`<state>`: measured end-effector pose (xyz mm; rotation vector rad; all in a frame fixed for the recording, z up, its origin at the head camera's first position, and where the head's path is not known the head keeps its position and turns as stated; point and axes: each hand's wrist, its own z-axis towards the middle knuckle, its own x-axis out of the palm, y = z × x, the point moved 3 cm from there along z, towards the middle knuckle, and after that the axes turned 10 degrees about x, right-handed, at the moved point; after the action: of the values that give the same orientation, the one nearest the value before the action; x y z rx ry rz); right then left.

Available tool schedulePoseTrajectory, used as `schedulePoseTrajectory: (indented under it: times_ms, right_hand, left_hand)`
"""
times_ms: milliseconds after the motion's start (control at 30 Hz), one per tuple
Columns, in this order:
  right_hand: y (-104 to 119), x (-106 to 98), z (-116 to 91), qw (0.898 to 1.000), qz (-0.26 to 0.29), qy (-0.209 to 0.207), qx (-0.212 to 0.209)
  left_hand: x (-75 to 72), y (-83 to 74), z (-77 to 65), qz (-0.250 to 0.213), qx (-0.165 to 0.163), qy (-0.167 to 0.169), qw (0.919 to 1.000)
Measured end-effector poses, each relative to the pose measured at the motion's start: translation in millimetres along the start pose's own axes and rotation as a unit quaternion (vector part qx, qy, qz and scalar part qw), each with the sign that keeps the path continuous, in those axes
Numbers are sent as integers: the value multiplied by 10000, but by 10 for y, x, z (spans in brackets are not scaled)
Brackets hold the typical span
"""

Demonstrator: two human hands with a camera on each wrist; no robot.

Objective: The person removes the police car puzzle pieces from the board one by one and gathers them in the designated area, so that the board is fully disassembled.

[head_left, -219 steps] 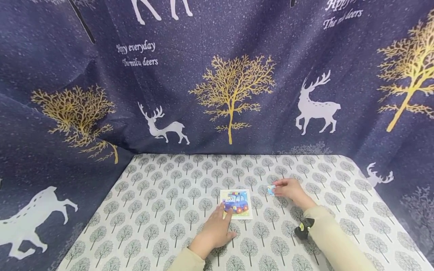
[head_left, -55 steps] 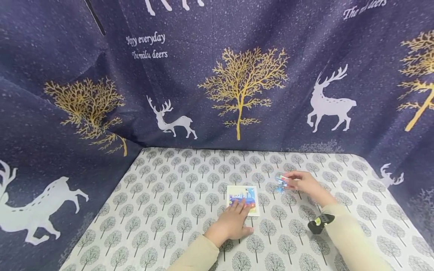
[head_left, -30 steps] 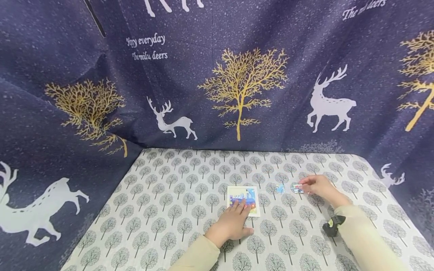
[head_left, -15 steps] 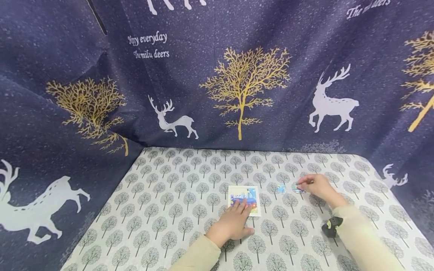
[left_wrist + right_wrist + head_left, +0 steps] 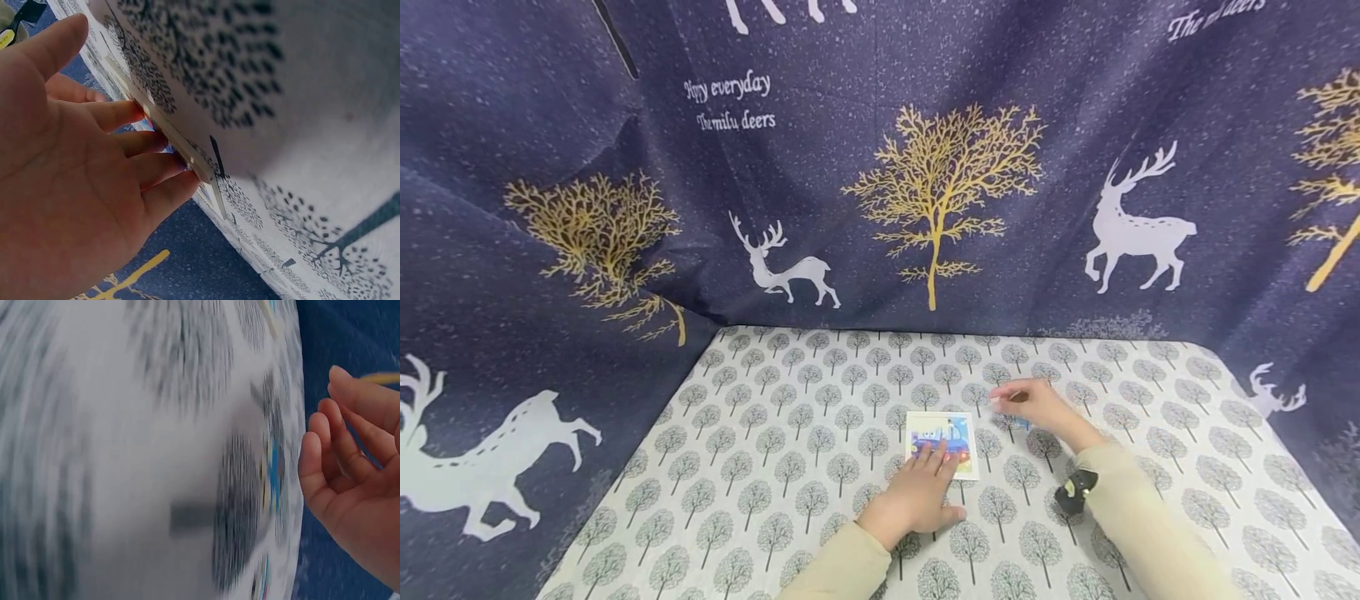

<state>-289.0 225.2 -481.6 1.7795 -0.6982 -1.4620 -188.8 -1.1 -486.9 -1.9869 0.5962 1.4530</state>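
Observation:
A small white-framed jigsaw puzzle (image 5: 964, 468) with a cartoon blue car lies on the table. My left hand (image 5: 917, 493) rests on its near part, fingers straight and covering some of the picture. In the left wrist view, those fingertips touch the puzzle board (image 5: 181, 147). To the right of the puzzle, my right hand (image 5: 1036, 407) hovers with loosely bent fingers. No piece shows between its fingers in the right wrist view. Beneath and behind it, a blue jigsaw piece (image 5: 274, 469) and a second piece (image 5: 262, 578) lie on the cloth, both blurred.
A white cloth (image 5: 805, 508) printed with grey trees covers the table. Dark blue curtains (image 5: 865, 250) with deer and golden trees hang at the back and sides. A black device (image 5: 1077, 490) is strapped to the right wrist.
My right hand handled a piece to the right of the puzzle, let it go there, and has swung left toward the puzzle. The left hand has stayed on the puzzle.

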Motion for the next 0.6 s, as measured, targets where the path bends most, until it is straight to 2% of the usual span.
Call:
schedulePoseTrajectory:
  times_ms: [167,300,400,600]
  right_hand:
    - [128,268,107,9980,-102,461,-422]
    - [215,423,134,9950,-70,826,-557]
    - [250,492,142,9941,-163,895,-598]
    - [241,532,154,9949,-403,760,-518]
  left_hand:
    - [9,3,17,60,59,0,10000]
    - [-11,-9,9,69,58,-22,10000]
    - [-20,-20,-6,56,43,-9,10000]
    - [-46,-32,-27,48,6,9,10000]
